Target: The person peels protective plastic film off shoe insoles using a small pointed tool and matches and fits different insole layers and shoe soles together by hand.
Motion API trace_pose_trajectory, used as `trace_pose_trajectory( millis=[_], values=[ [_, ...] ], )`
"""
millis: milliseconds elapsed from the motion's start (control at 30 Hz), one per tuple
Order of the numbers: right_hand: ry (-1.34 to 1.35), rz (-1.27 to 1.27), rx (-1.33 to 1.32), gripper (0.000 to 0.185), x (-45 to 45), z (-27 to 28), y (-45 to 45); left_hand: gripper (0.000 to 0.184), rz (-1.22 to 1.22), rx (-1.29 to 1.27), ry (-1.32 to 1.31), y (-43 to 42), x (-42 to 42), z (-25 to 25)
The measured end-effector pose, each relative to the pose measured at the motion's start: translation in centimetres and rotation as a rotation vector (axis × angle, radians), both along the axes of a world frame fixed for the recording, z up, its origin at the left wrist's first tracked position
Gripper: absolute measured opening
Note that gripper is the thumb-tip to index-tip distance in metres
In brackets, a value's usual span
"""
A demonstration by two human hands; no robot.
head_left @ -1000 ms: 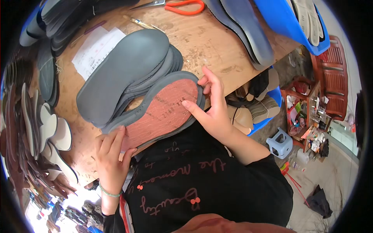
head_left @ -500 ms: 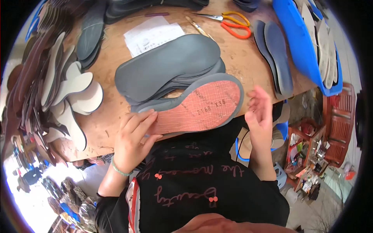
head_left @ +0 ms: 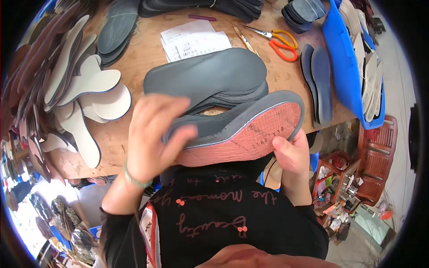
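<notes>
A grey insole (head_left: 250,140) with a salmon-coloured underside, printed 2188 X38, is tilted up at the table's near edge. At its right end my right hand (head_left: 292,152) grips the rim, thumb on the printed face. My left hand (head_left: 154,134), a little blurred, hovers at the insole's left end with thumb and fingers apart; whether it touches is unclear. Just beyond lies a stack of dark grey insoles (head_left: 205,73), smooth side up on top.
Papers (head_left: 192,40), a purple-handled tool (head_left: 202,18), a slim pointed tool (head_left: 246,40) and orange-handled scissors (head_left: 281,44) lie behind the stack. White insoles (head_left: 89,91) pile up at left. Two dark insoles (head_left: 321,85) and a blue bin (head_left: 346,67) are on the right.
My right hand has closed on the insole's right end, which is now raised and tilted. My left hand has come off its flat hold and opened. The view has shifted slightly.
</notes>
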State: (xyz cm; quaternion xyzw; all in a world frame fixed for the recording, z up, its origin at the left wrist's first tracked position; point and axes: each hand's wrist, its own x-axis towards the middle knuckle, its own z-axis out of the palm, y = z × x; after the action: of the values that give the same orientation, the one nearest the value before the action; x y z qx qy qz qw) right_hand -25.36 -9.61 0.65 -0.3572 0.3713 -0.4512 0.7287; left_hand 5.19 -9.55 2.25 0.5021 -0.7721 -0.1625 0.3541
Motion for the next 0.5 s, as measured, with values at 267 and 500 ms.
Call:
trace_pose_trajectory(
  millis=[267,500],
  values=[
    [-0.026,0.027,0.121,0.045,0.3,-1.8,-0.5,0.056,0.141,0.104,-0.235,-7.9,-1.5,-5.9],
    [-0.018,0.042,0.173,0.058,-1.0,-3.6,-1.4,0.058,0.122,0.356,-0.187,-9.4,-1.3,-5.6]
  ],
)
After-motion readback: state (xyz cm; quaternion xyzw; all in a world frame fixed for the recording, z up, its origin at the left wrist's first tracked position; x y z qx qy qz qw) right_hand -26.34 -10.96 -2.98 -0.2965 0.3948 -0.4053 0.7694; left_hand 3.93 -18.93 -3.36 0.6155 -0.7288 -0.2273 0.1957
